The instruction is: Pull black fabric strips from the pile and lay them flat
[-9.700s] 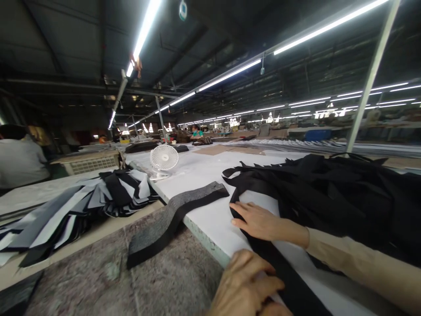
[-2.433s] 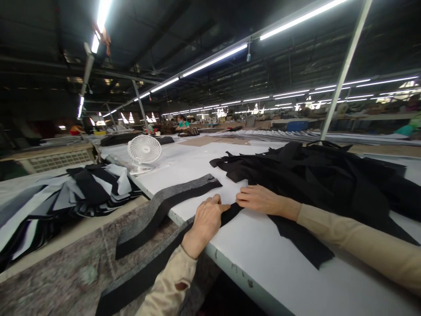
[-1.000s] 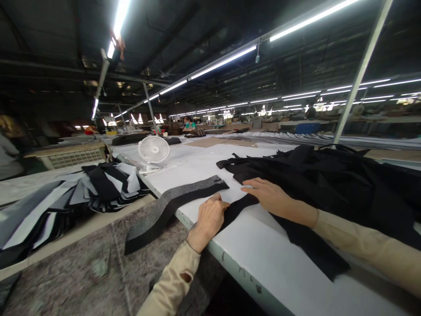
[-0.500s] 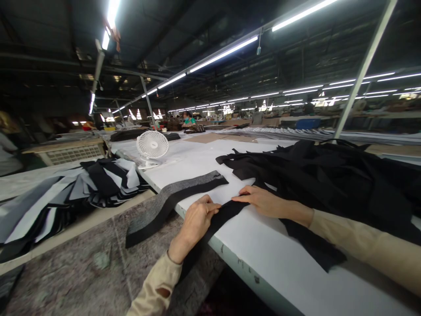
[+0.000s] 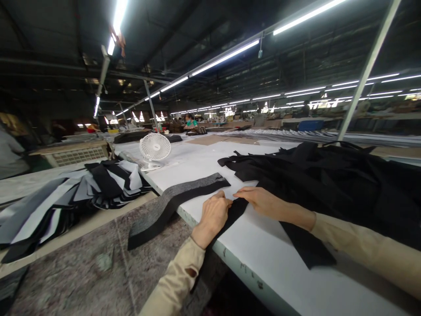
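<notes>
A black fabric strip [image 5: 234, 216] lies across the edge of the white table [image 5: 263, 250], its near end hanging over the side. My left hand [image 5: 215, 215] is closed on it, fingers pinched near the strip's far end. Just to the right, my right hand [image 5: 263, 201] pinches the same strip, thumb and fingers pressed together; its fingertips almost meet the left ones. Beyond my left hand rests a grey-and-black strip [image 5: 177, 193], draped over the table edge. A large heap of black fabric pieces [image 5: 315, 180] spreads behind my right hand.
A small white fan [image 5: 155, 147] stands at the table's left edge. Fanned stacks of black, white and grey strips [image 5: 75, 193] lie on a lower surface at left. A metal pole [image 5: 368, 70] rises at right. A person in green [image 5: 190, 122] is far back.
My left hand has slid along the strip, up and to the right, toward my right hand. My right hand has barely moved. The view has shifted slightly.
</notes>
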